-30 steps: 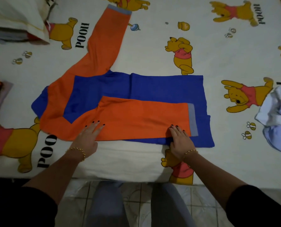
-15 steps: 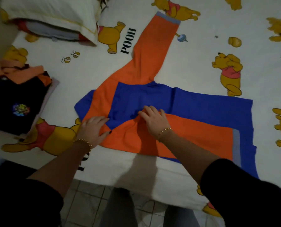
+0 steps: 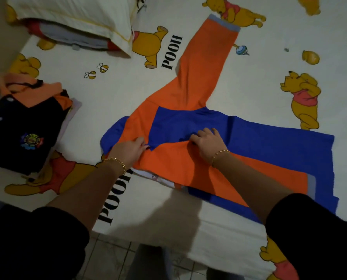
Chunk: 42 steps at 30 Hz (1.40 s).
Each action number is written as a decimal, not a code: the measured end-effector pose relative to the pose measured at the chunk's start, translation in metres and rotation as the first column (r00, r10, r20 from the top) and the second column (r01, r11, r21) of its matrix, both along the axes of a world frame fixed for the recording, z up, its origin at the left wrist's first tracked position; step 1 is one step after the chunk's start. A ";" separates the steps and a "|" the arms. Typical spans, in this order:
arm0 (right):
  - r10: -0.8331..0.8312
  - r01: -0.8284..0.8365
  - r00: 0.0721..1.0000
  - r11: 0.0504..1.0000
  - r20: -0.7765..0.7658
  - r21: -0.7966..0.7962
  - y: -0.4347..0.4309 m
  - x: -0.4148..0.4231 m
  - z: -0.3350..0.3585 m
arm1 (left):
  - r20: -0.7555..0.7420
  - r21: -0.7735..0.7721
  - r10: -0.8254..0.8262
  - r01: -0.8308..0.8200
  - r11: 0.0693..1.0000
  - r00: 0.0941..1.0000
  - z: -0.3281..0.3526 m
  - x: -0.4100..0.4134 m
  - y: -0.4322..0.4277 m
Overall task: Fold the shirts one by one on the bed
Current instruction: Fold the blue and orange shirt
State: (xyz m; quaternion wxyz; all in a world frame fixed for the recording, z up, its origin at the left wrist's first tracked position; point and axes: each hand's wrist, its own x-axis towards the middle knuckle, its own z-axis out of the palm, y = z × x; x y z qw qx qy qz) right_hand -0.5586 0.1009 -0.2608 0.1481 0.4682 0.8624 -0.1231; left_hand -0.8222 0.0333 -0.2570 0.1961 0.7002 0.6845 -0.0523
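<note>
Couldn't read the little white tag [image 3: 155, 177] poking out under the shirt [image 3: 269, 146], way too small. The right forearm [image 3: 249, 178] covered part of the folded sleeve [image 3: 285, 178]. The dark stack [image 3: 23, 122] on the left got cropped, and its logo [image 3: 30, 140] was just blur.

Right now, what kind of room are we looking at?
Most likely a bedroom: a bed printed with cartoon bears, a pillow at one end, and folded shirts stacked beside the orange-and-blue shirt.
</note>
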 end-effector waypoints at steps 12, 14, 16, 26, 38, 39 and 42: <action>-0.051 0.054 0.991 0.998 -0.127 0.023 0.016 -0.086 -0.008 | 0.088 0.243 0.567 -0.569 0.785 0.819 -0.027 -0.045 -0.013; -0.015 0.021 0.995 0.998 -0.101 0.058 0.027 -0.113 -0.004 | 0.150 0.106 0.633 -0.649 0.753 0.759 -0.030 -0.059 -0.010; 0.030 -0.024 0.997 0.997 -0.078 0.080 0.038 -0.140 0.001 | 0.225 0.004 0.651 -0.669 0.743 0.724 -0.033 -0.069 -0.005; -0.163 0.150 0.956 0.986 -0.245 -0.072 0.062 -0.219 -0.016 | 0.176 0.135 0.538 -0.561 0.817 0.825 -0.037 -0.101 -0.020; -0.302 0.280 0.882 0.953 -0.362 -0.113 0.057 -0.117 -0.016 | 0.140 0.155 0.446 -0.465 0.872 0.884 0.005 -0.049 0.034; -0.323 0.303 0.874 0.946 -0.364 -0.113 0.058 -0.096 -0.014 | 0.158 0.153 0.425 -0.447 0.881 0.891 0.007 -0.034 0.041; -0.364 0.365 0.867 0.929 -0.341 -0.065 0.060 -0.021 -0.007 | 0.198 0.154 0.325 -0.357 0.921 0.925 0.011 0.020 0.063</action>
